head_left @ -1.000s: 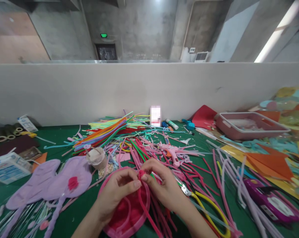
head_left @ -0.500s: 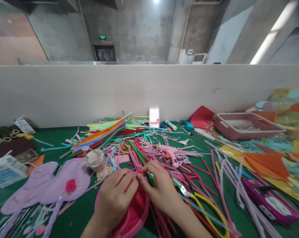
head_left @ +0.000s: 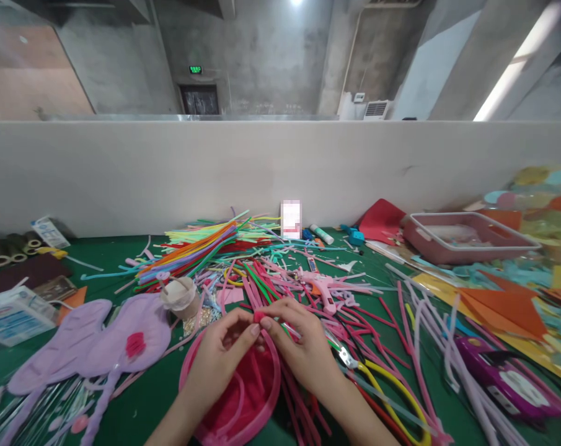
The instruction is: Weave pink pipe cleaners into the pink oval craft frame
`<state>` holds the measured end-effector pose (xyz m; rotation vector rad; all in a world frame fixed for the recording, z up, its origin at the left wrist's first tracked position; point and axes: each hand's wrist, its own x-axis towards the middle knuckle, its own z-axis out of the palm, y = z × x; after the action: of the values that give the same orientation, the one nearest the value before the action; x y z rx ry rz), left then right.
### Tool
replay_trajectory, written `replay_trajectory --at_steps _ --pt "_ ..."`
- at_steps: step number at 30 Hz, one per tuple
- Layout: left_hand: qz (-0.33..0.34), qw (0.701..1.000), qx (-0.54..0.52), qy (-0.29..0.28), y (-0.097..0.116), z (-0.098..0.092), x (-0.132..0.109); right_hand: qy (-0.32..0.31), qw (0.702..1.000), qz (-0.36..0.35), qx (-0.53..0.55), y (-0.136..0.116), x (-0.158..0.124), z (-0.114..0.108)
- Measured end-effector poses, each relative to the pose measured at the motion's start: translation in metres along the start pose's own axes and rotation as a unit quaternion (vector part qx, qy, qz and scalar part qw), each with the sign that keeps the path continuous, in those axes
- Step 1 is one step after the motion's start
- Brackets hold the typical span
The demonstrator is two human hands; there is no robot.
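Both my hands pinch a small pinkish-red piece of pipe cleaner (head_left: 259, 316) that looks curled; most of it is hidden by fingertips. My left hand (head_left: 222, 353) holds it from the left with thumb and fingers, and my right hand (head_left: 301, 341) from the right. Under them lies a round pink shape (head_left: 274, 396), deep red inside with a lighter pink rim; my left wrist covers part of it. Red and pink pipe cleaners (head_left: 303, 409) lie beside my right hand, with yellow-handled pliers (head_left: 396, 396) to its right.
A lilac butterfly-like piece (head_left: 94, 337) and a paper cup (head_left: 180, 297) stand left. Bundled coloured pipe cleaners (head_left: 201, 248), a pink glue gun (head_left: 324, 288) and a lit phone (head_left: 291, 220) lie ahead. Rightward are a purple device (head_left: 503, 378) and a pink tray (head_left: 470, 248).
My left hand has turned and opened out, so its thumb and palm side now show. The red piece sits more visibly between the fingertips, and more of the pink shape is uncovered.
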<state>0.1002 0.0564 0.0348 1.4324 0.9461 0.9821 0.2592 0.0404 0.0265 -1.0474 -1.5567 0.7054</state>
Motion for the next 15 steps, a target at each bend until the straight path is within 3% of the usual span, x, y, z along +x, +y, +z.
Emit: replay_trajectory --at_steps 6,15 --pt "-0.035 0.990 -0.136 0.029 -0.0013 0.0002 -0.0025 0.025 0.997 0.056 0.053 -0.0029 -0.0011 -0.0016" --pt "-0.013 0.990 -0.135 0.044 -0.0042 0.0011 -0.0054 0.038 0.995 -0.085 -0.047 -0.0059 -0.0058 0.0039"
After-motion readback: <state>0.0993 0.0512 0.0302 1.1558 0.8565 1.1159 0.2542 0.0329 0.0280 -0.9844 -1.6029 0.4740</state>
